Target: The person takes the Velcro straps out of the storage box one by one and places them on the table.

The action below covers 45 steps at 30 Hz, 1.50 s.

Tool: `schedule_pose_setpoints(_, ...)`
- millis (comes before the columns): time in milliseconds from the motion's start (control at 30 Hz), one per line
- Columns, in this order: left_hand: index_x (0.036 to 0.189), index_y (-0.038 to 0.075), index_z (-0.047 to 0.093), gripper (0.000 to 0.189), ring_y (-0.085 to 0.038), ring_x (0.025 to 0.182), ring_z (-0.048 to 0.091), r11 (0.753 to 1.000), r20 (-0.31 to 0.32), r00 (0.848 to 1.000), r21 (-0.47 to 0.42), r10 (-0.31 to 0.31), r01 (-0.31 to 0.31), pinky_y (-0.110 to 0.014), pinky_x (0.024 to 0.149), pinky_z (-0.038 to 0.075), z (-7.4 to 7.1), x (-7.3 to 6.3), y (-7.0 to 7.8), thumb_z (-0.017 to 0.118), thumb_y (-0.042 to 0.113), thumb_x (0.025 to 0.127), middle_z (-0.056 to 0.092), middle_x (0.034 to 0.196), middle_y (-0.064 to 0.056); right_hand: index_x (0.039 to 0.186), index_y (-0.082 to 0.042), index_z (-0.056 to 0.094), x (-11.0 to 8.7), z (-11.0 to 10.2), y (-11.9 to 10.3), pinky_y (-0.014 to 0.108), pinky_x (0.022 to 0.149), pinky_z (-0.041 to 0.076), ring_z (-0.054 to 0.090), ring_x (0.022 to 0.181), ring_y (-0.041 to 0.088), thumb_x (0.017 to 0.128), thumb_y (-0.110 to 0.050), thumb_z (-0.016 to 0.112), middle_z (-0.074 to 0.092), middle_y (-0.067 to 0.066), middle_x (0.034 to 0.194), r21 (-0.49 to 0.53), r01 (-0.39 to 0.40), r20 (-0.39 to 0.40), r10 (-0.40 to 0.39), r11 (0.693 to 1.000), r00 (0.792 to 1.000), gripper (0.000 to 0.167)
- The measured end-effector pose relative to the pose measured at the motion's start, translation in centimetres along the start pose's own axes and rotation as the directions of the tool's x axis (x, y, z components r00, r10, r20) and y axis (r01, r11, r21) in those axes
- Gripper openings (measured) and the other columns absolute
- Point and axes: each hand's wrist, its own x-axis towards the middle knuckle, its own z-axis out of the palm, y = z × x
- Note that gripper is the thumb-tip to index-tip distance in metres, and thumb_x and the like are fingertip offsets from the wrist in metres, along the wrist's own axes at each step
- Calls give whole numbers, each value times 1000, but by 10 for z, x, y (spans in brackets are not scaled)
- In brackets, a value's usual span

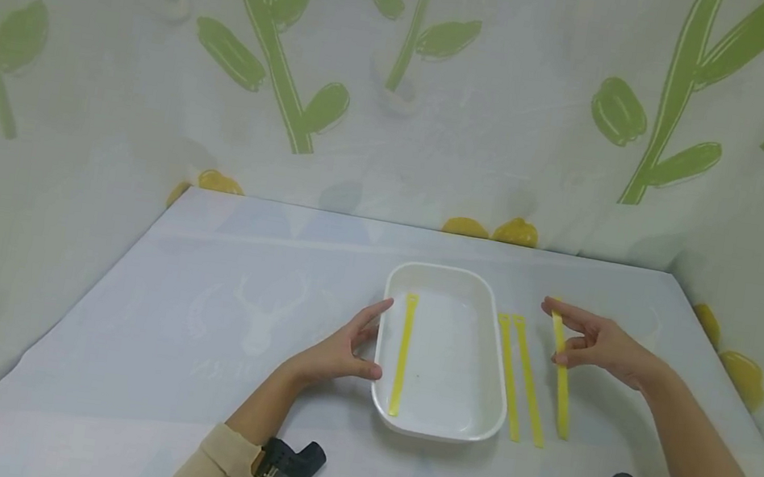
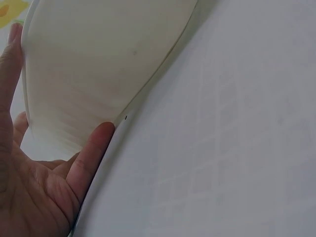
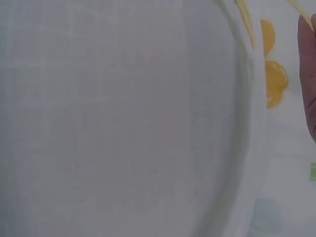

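A white rectangular tub [image 1: 455, 346] with rounded corners sits on the table, one flat yellow strip [image 1: 403, 356] lying lengthwise inside at its left. My left hand [image 1: 337, 350] is at the tub's left side, fingers and thumb spread, their tips at the rim. In the left wrist view the thumb [image 2: 94, 153] is against the tub's outer wall [image 2: 98, 64]. My right hand [image 1: 597, 346] pinches another yellow strip [image 1: 561, 394] between thumb and fingers, its lower end pointing toward me. In the right wrist view only part of this hand [image 3: 307, 79] shows, at the right edge.
Two more yellow strips, a nearer-to-tub one [image 1: 509, 379] and its neighbour [image 1: 529, 381], lie side by side just right of the tub, with slotted heads at the far end. A pale printed cloth covers the table [image 1: 199, 286]. Flower-patterned curtains [image 1: 498, 141] stand behind and beside it.
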Motion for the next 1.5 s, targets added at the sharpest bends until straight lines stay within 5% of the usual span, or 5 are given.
schedule_pose_setpoints(567, 148, 41, 15, 104, -33, 145, 14, 1000, -12, 1000, 10, -23, 24, -57, 110, 22, 0, 3, -1, 80, 50, 68, -12, 159, -6, 148, -6, 28, 6, 15, 22, 21, 65, 48, 55, 64, 18, 76, -14, 78, 29, 23, 149, -145, -18, -71, 8, 989, 997, 88)
schedule_pose_setpoints(867, 148, 42, 15, 104, -33, 145, 14, 999, -18, 999, 14, -40, 41, -59, 109, 23, -1, 1, -1, 80, 51, 68, -15, 158, -7, 148, -6, 28, 8, 18, 24, 21, 60, 44, 50, 65, 12, 74, -15, 79, 55, 5, 78, -267, -60, -88, 38, 962, 995, 91)
schedule_pose_setpoints(967, 148, 42, 14, 105, -34, 144, 14, 999, -17, 999, 15, -40, 41, -59, 109, 24, -1, 2, -1, 80, 51, 68, -15, 158, -7, 146, 0, 31, 8, 19, 21, 22, 59, 44, 50, 66, 13, 73, -15, 80, 56, 7, 77, -312, -52, -101, 22, 949, 995, 89)
schedule_pose_setpoints(1200, 147, 44, 16, 103, -31, 145, 11, 1000, -17, 999, -17, -27, 26, -59, 110, 21, -1, 1, -1, 82, 46, 67, -3, 159, 4, 141, 10, 33, 9, 22, 19, 20, 63, 47, 52, 76, 14, 73, -15, 81, 35, 26, 126, -292, -51, -111, 19, 955, 994, 87)
schedule_pose_setpoints(1500, 146, 45, 18, 98, -30, 145, 12, 999, -19, 999, -2, -35, 35, -58, 110, 22, 0, 2, -3, 82, 40, 71, 1, 159, 6, 134, 16, 39, 9, 20, 21, 20, 61, 41, 45, 75, 9, 74, -19, 80, 49, 10, 96, -300, -28, -65, 8, 954, 998, 81)
